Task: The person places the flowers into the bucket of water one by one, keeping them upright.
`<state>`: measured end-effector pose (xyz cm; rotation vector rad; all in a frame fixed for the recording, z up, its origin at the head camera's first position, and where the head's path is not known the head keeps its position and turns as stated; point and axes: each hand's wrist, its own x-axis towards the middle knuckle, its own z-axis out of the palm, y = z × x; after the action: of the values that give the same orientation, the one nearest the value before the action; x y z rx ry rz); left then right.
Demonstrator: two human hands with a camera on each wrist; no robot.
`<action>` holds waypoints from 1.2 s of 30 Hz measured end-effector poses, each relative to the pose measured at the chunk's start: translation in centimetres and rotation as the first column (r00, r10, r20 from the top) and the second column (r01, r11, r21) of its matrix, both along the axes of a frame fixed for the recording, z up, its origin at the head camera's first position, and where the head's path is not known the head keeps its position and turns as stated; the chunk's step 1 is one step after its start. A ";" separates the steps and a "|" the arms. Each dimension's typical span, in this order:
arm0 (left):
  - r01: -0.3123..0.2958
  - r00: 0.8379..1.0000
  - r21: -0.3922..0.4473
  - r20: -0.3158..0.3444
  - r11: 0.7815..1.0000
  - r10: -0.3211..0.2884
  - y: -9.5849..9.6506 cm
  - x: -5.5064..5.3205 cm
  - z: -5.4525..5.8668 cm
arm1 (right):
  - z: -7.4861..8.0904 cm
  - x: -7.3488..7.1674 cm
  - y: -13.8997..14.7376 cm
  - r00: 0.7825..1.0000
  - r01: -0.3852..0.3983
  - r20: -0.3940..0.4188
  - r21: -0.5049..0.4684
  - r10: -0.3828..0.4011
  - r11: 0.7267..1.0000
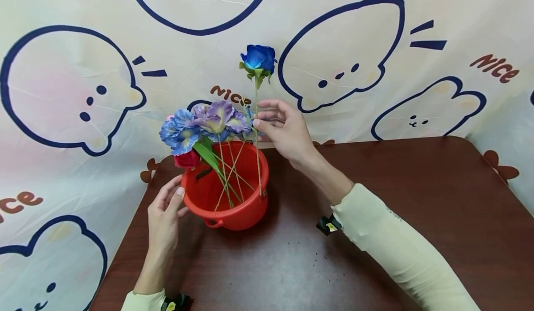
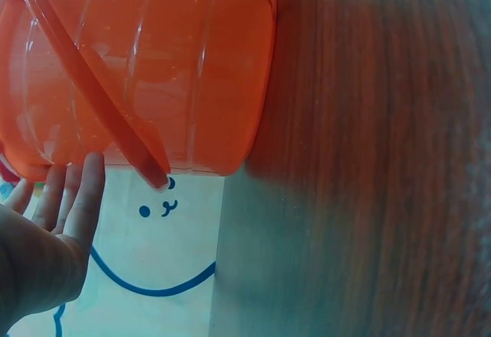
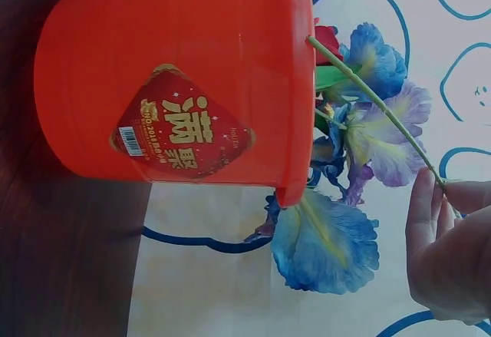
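My right hand [image 1: 285, 132] pinches the thin stem [image 3: 376, 103] of a blue rose [image 1: 258, 58] between thumb and fingers. The bloom stands upright above the hand, and the stem's lower end is at the right rim of a red bucket [image 1: 246, 218]. My left hand [image 1: 164, 213] touches the bucket's left side near the rim, its fingers [image 2: 90, 191] fairly straight. Inside the bucket, several artificial flowers lean left with crossing stems: a blue flower [image 1: 180, 132], a purple flower [image 1: 217, 116] and a red flower [image 1: 187, 159].
The bucket stands on a dark brown wooden table [image 1: 396, 199]. Small dark specks [image 1: 329, 260] lie on the tabletop. A cartoon-printed cloth [image 1: 342, 33] hangs behind and beside the table. The bucket's handle [image 2: 100, 99] hangs down its side.
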<state>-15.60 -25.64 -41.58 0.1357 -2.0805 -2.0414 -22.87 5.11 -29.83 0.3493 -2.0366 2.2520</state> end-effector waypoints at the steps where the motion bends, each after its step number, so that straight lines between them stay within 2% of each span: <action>1: 0.000 1.000 0.005 0.001 1.000 0.000 0.0 0.0 0.0 | 0.1 0.0 0.0 1.000 0.002 -0.003 0.000 -0.002 1.000; 9: -0.003 1.000 0.022 -0.011 1.000 0.004 0.1 -0.1 0.0 | 1.0 0.0 -0.2 0.999 0.006 -0.033 -0.022 -0.007 1.000; 13: -0.003 1.000 0.023 -0.008 1.000 0.003 0.0 -0.1 0.0 | 1.0 -0.1 -1.0 0.999 -0.006 -0.045 -0.021 0.005 1.000; 19: -0.002 1.000 0.021 -0.004 1.000 0.002 0.1 -0.1 0.0 | -0.2 -0.3 -2.3 0.998 0.001 -0.055 0.063 0.003 0.998; 26: 0.005 1.000 0.025 -0.015 1.000 -0.005 0.1 -0.1 -0.1 | -2.0 -0.5 -3.1 0.999 0.007 -0.048 0.091 -0.003 0.996; 36: 0.009 1.000 0.030 -0.024 1.000 -0.008 0.1 -0.1 -0.1 | -3.3 -0.5 -3.5 0.999 0.000 -0.043 0.188 0.008 0.982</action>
<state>-15.66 -25.56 -41.72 0.1078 -2.0404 -2.0698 -23.34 1.59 -33.11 0.4118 -2.2338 2.0390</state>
